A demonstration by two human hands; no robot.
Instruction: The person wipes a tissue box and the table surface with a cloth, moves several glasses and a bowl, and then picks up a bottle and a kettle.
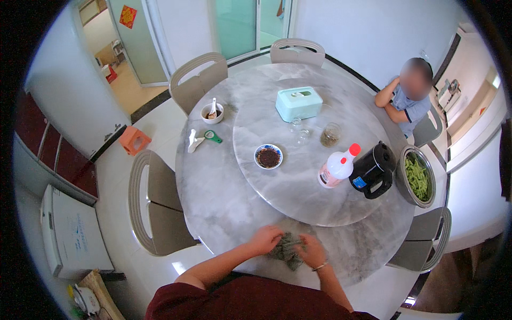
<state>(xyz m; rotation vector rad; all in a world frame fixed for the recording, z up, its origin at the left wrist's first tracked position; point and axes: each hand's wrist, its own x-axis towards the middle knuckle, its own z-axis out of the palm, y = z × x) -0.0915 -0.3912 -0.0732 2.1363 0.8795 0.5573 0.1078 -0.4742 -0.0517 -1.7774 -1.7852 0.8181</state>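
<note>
A crumpled grey-green cloth [289, 252] lies on the near part of the round marble-patterned table [216, 200], close to my body. My left hand [267, 240] holds its left upper side with bent fingers. On the opposite side, my right hand [313, 251] grips the cloth, with a bracelet at the wrist. The fingertips of both hands are partly hidden in the folds. Just beyond them is the edge of the raised turntable [296, 196].
On the turntable stand a dark-sauce bowl [268, 156], a white red-capped bottle [336, 168], a black electric kettle [373, 168], glass jars [330, 135] and a mint tissue box [299, 104]. A metal basin of green vegetables [417, 176] sits right. A person [408, 100] sits far right.
</note>
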